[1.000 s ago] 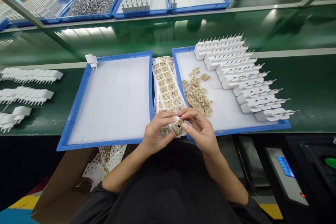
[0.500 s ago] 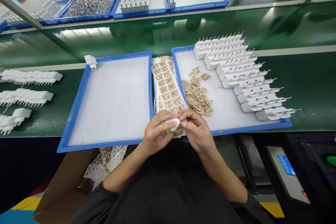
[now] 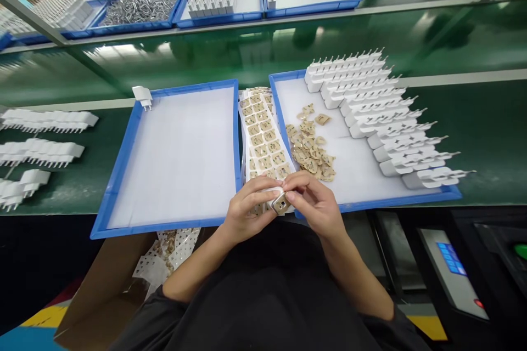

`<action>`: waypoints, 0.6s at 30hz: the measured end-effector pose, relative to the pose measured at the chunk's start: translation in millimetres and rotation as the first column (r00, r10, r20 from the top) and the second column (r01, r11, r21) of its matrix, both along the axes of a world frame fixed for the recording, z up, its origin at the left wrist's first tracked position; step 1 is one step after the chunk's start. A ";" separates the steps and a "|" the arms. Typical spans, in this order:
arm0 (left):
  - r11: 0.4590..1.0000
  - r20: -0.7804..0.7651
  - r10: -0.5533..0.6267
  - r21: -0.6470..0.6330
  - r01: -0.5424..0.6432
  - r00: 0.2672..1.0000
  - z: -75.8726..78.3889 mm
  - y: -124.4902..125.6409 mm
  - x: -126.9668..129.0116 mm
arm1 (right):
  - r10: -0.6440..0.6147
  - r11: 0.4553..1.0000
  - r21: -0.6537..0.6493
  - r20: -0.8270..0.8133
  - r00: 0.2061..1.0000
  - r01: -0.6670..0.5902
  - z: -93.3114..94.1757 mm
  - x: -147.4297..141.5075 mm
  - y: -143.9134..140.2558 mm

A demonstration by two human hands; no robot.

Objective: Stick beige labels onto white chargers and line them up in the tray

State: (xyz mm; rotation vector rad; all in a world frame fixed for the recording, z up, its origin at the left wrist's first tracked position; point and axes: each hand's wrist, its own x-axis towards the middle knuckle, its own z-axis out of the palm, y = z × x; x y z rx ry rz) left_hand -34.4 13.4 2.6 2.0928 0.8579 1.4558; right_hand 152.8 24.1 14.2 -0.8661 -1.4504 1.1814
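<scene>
Both hands meet at the near edge of the bench, between two blue trays. My left hand [image 3: 246, 209] grips a small white charger plug [image 3: 276, 201] with a tan sticker on its end face. The fingertips of my right hand [image 3: 315, 201] pinch and press on that same end. Just beyond the hands lies a sheet of tan stickers [image 3: 262, 134]. The right blue tray [image 3: 373, 204] holds a loose pile of tan sticker pieces [image 3: 310, 145] and several rows of white plugs [image 3: 379, 115]. The left blue tray [image 3: 117, 178] has only its white liner.
One white plug [image 3: 143, 96] stands on the left tray's far corner. Rows of white plugs [image 3: 39, 145] lie on the green belt at left. Used sticker sheets [image 3: 167, 255] sit in a cardboard box below. A machine with a blue screen [image 3: 453, 260] is at right. Another person works behind the far trays [image 3: 222, 0].
My hands have stayed in place, turning the plug slightly so its stickered end tilts down. The person at the far side has moved an arm.
</scene>
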 end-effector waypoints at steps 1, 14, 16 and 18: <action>1.000 0.001 -0.005 -0.025 0.005 1.000 -0.3 -0.9 -0.1 | -0.058 0.991 0.125 0.101 0.993 0.045 2.1 2.1 -0.5; 0.857 -0.182 0.355 -0.329 -0.397 0.917 13.9 -9.5 -53.0 | -0.435 0.895 0.359 0.564 0.702 0.266 -22.6 70.6 15.4; 0.762 -0.301 0.495 -0.301 -0.574 0.815 17.0 -16.1 -86.0 | -0.538 0.841 0.427 0.604 0.588 0.332 -29.1 80.1 22.4; 0.606 -0.424 0.621 -0.272 -0.747 0.659 17.0 -27.2 -125.5 | -0.612 0.791 0.455 0.572 0.547 0.409 -32.9 82.7 25.2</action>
